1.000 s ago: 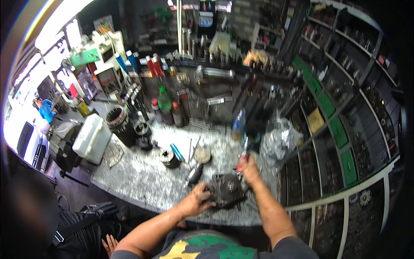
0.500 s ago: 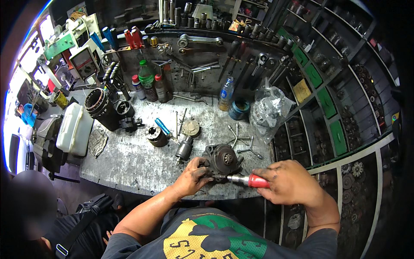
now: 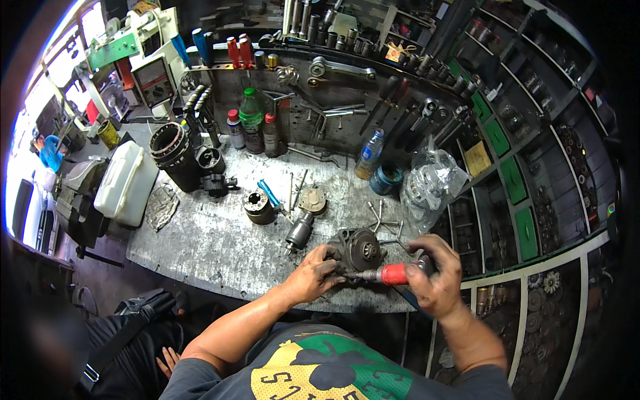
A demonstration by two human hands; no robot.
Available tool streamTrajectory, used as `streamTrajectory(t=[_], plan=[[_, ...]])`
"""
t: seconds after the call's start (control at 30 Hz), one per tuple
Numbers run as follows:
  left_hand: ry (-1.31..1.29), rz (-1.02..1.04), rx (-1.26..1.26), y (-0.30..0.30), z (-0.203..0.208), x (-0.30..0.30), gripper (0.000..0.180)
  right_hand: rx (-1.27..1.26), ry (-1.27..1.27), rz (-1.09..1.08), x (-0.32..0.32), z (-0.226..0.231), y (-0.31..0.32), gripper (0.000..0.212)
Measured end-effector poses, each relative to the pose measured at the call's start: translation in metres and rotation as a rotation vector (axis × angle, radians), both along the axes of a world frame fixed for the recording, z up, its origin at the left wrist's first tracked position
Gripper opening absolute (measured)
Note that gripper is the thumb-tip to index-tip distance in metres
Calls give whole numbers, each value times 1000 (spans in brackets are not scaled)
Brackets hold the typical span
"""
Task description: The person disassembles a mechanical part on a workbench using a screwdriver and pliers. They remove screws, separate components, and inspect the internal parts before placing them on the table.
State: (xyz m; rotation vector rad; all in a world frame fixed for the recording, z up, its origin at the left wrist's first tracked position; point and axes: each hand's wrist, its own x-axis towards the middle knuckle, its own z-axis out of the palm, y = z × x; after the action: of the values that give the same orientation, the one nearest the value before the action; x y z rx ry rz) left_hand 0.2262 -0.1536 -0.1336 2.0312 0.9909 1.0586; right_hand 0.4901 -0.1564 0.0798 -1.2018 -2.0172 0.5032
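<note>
A dark, greasy starter motor part point(image 3: 360, 248) with a small toothed gear on its round face sits near the bench's front edge. My left hand point(image 3: 316, 272) is closed on its left side, fingers curled at the lower edge. My right hand point(image 3: 437, 277) grips the back of a red-bodied power driver point(image 3: 395, 274), thumb below and index finger arched above. The driver lies nearly level, its slim metal end pointing left at the part's lower edge beside my left fingertips. Whether that end sits on a bolt I cannot make out.
Left of the part lie a metal armature point(image 3: 300, 231), a hollow cylinder point(image 3: 258, 207) and a blue-handled tool point(image 3: 269, 193). T-handled wrenches point(image 3: 381, 217) and a bagged metal part point(image 3: 433, 177) are behind it. Bottles point(image 3: 252, 120) line the bench back. A person point(image 3: 133, 347) is at lower left.
My right hand has shifted left and re-gripped the driver, index finger now raised over its back. My left hand stays on the part. The whole view has swung slightly.
</note>
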Motion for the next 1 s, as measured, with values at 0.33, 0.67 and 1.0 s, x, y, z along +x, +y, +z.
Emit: streamTrajectory(t=[0.33,0.67,1.0], plan=[[237,142,-170,13,-15,-2,103,-161,1257,13,-25,-107,-46,43],[240,119,-301,9,-13,1,115,-26,1874,181,-50,-120,0,45],[264,141,-384,9,-11,2,105,-298,756,1604,-28,-60,74,24]])
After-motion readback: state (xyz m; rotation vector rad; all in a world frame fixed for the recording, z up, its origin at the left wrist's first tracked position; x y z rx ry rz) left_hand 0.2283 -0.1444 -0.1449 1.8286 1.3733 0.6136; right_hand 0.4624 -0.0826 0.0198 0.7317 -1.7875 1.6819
